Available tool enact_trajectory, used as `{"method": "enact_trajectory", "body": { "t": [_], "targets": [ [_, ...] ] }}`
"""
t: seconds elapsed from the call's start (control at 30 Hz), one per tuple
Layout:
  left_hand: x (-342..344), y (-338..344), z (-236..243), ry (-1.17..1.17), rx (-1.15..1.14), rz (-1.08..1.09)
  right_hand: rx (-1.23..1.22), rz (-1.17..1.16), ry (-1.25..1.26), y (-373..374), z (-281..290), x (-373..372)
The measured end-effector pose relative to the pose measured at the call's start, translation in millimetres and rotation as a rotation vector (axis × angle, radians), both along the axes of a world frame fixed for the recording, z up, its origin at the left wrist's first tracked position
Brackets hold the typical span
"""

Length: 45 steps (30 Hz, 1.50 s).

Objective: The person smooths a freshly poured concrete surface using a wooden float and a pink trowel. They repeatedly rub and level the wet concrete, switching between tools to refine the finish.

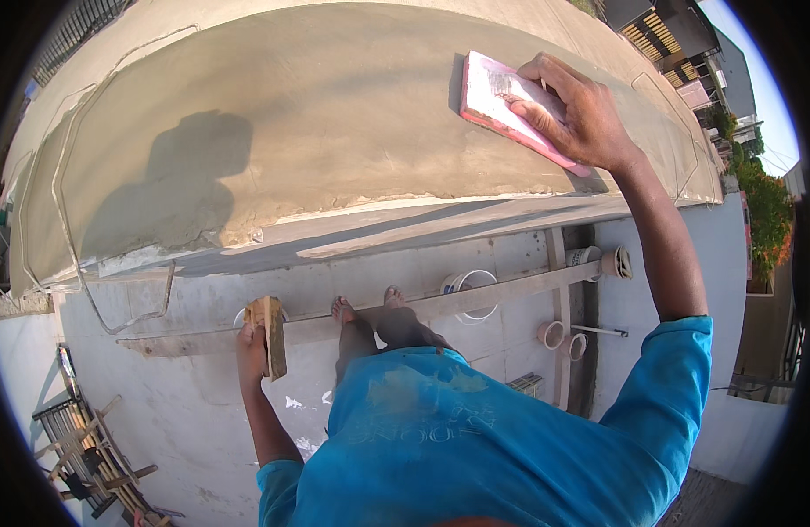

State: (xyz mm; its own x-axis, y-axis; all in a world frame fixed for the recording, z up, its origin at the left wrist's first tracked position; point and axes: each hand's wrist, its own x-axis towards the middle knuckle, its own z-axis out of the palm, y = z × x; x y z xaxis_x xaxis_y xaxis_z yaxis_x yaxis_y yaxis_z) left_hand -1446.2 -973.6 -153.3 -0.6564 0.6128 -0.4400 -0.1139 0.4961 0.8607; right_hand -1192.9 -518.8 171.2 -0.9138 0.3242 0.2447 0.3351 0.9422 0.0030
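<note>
My right hand (585, 119) is closed on a flat rectangular plastering float (484, 83), pink at its edges with a whitish, smeared back. Its face lies against, or very close to, the grey-brown plastered surface (334, 114), at the right part of it. Lower on the left, my left hand (251, 351) grips a wooden float (274, 338) with brown, mortar-like stains. This one is held on edge, away from the plaster. What its grip looks like is hidden by my fingers.
My bare feet (392, 299) stand on a narrow wooden plank (519, 285) raised over the floor. Beyond it sit a white bucket (453, 283) and small pots (551, 334). Bent metal rods (58, 189) cross the plaster's left side. Wooden poles (102, 452) lie at the lower left.
</note>
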Motion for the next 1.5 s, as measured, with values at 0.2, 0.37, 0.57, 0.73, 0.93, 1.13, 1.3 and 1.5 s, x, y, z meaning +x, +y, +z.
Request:
{"method": "enact_trajectory", "body": {
  "t": [0.2,0.37,0.57,0.73,0.93,1.13,1.3,1.5],
  "targets": [
    [-21.9,39.7,23.8,0.133,-0.033,-0.177,-0.029,-0.081,0.073,34.0,-10.0,-139.7],
    [-22.9,27.3,16.1,0.189,-0.080,-0.189,0.041,0.280,-0.006,-61.3,-5.9,-111.9],
    [-28.0,14.2,-8.2,0.180,-0.048,-0.165,0.022,0.264,0.021,-95.1,-2.0,-107.8],
    [-41.6,32.8,-2.4,0.129,0.028,-0.185,0.020,0.058,0.023,-11.7,0.1,-199.9],
    [-17.1,-9.9,2.5,0.126,0.013,-0.003,-0.056,0.120,0.027,-63.3,-6.5,-128.4],
    [-43.6,12.9,13.8,0.154,-0.012,-0.207,0.012,-0.107,-0.009,-6.1,1.8,-206.1],
    [-22.5,-39.9,8.1,0.235,0.053,-0.036,0.144,-0.271,0.004,22.6,-10.4,-116.1],
    [-41.9,7.1,40.1,0.166,0.127,-0.202,0.008,0.001,0.051,-65.9,-7.3,-219.5]
  ]
}}
